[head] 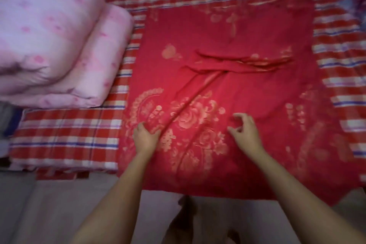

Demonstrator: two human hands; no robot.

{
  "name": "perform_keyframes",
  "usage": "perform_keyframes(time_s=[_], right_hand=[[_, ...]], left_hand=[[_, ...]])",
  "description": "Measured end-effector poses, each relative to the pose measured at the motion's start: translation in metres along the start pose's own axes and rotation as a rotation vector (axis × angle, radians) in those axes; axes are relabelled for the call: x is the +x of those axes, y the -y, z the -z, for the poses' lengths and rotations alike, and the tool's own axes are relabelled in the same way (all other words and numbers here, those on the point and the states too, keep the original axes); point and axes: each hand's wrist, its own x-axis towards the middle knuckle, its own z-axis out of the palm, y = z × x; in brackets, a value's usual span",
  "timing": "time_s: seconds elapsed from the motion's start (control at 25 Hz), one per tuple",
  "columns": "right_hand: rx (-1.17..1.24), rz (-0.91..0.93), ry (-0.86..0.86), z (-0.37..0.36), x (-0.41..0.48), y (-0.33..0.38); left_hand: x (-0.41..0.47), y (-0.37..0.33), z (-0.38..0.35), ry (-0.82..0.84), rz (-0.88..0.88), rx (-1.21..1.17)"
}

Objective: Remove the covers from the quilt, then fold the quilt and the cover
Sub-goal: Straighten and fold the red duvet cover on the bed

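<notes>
Folded pink quilt (49,35) is stacked at the left of the bed (59,134). Beside it the red cover (227,31) is spread flat. A crease is gripped by the left hand (145,134), while the right hand (245,127) has its fingers (233,129) loosely curled, apparently empty. Wrinkles should be smoothed before folding.

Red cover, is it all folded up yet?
Not yet. The pink quilt sits folded beside it. The red cover is off, lying wrinkled on the bed; the left hand rests on it, the right hand hovers close. Folding it smaller looks left.
</notes>
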Motion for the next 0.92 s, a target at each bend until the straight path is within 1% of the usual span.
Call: perform_keyframes(time_s=[0.08, 0.16, 0.24, 0.32, 0.4, 0.48, 0.52, 0.6, 0.64, 0.68, 0.72, 0.76, 0.8, 0.88, 0.92], right_hand=[[-0.137, 0.07, 0.167, -0.039, 0.027, 0.04], [-0.228, 0.149, 0.242, -0.077, 0.059, 0.08], [-0.348, 0.241, 0.291, -0.111, 0.094, 0.117], [-0.555, 0.33, 0.367, -0.138, 0.124, 0.136], [-0.74, 0.369, 0.446, -0.149, 0.154, 0.142], [-0.901, 0.433, 0.491, -0.159, 0.19, 0.147], [-0.984, 0.464, 0.515, -0.163, 0.206, 0.15], [-1.161, 0.427, 0.553, -0.171, 0.239, 0.159], [-1.246, 0.37, 0.579, -0.174, 0.249, 0.162], [-1.321, 0.309, 0.602, -0.177, 0.254, 0.165], [-1.383, 0.283, 0.592, -0.181, 0.256, 0.168], [-1.402, 0.3, 0.522, -0.182, 0.256, 0.175], [-1.362, 0.339, 0.414, -0.183, 0.257, 0.183], [-1.172, 0.44, 0.212, -0.185, 0.255, 0.203], [-1.073, 0.502, 0.147, -0.191, 0.256, 0.214]], left_hand=[[0.033, 0.02, 0.009, 0.076, 0.076, -0.013], [0.063, 0.035, 0.013, 0.151, 0.127, -0.058], [0.085, 0.039, 0.017, 0.255, 0.121, -0.134], [0.098, 0.037, 0.016, 0.387, 0.092, -0.222], [0.108, 0.027, 0.015, 0.459, 0.067, -0.271], [0.13, 0.021, 0.011, 0.508, 0.118, -0.332], [0.139, 0.019, 0.009, 0.579, 0.147, -0.36], [0.156, 0.009, 0.007, 0.829, 0.144, -0.366], [0.16, 0.005, 0.004, 0.919, 0.145, -0.36], [0.163, 0.004, -0.002, 0.951, 0.133, -0.346], [0.164, 0.007, -0.01, 0.93, 0.123, -0.333], [0.163, 0.009, -0.015, 0.867, 0.117, -0.35], [0.161, 0.011, -0.016, 0.761, 0.112, -0.402], [0.161, 0.016, -0.009, 0.484, 0.101, -0.477], [0.161, 0.018, 0.0, 0.351, 0.062, -0.478]])
